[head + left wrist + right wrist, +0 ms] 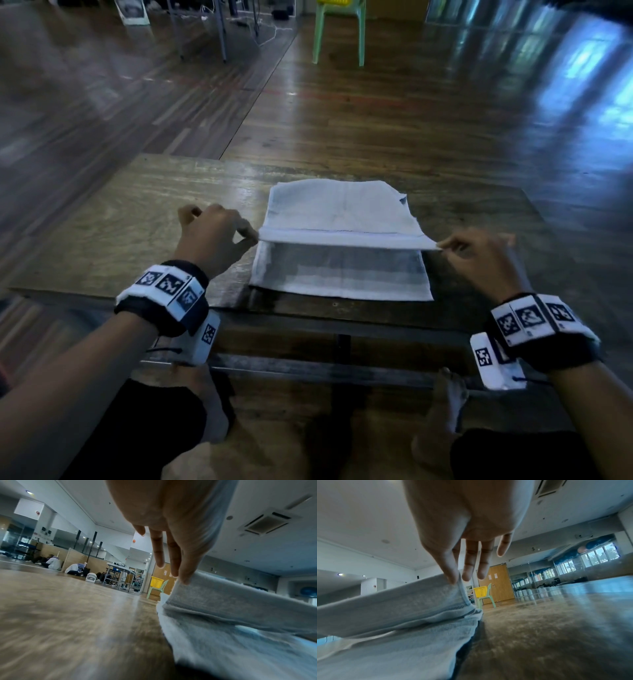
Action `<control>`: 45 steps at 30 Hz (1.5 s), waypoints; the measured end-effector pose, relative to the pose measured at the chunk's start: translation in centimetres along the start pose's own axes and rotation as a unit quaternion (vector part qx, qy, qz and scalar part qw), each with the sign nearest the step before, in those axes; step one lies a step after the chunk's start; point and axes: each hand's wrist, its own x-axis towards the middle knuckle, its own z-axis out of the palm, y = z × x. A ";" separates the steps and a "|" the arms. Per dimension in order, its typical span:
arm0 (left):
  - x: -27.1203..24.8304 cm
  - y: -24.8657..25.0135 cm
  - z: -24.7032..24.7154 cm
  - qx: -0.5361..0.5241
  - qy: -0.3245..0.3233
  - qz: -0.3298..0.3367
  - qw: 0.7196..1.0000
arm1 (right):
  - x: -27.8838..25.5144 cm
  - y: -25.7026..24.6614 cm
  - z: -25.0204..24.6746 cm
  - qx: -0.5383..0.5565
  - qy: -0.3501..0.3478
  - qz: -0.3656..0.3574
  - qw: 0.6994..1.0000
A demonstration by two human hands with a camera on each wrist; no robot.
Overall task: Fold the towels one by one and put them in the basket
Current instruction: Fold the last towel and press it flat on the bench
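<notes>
Head view: towel (337, 209) edge pinched at both ends, left hand (214, 236), right hand (479, 255), sagging between pinches, likely skewing the fold.

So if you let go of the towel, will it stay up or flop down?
Probably flop: the towel sags between the left hand and right hand pinching its corners. It looks light, since fingertips alone lift that edge. It likely won't slide, as its lower layer lies flat on the table.
</notes>
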 end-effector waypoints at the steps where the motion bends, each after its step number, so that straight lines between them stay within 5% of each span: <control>1: -0.8 -0.1 0.3 0.006 -0.012 0.002 1.000 | -0.6 0.0 0.1 0.004 -0.021 -0.005 1.000; 16: -2.9 -1.0 2.4 0.007 -0.159 0.065 0.985 | -2.5 -0.2 1.5 -0.099 -0.170 0.004 0.981; 24: -2.7 -1.8 2.0 -0.025 -0.092 0.081 0.992 | -2.7 0.5 1.0 -0.064 -0.124 -0.003 0.990; 30: -3.0 -1.6 2.4 -0.016 -0.160 0.109 0.981 | -3.3 1.0 1.8 -0.059 -0.201 -0.008 0.978; 45: -3.3 -1.5 2.3 0.010 -0.226 0.144 0.963 | -3.4 1.3 2.0 -0.047 -0.262 -0.007 0.964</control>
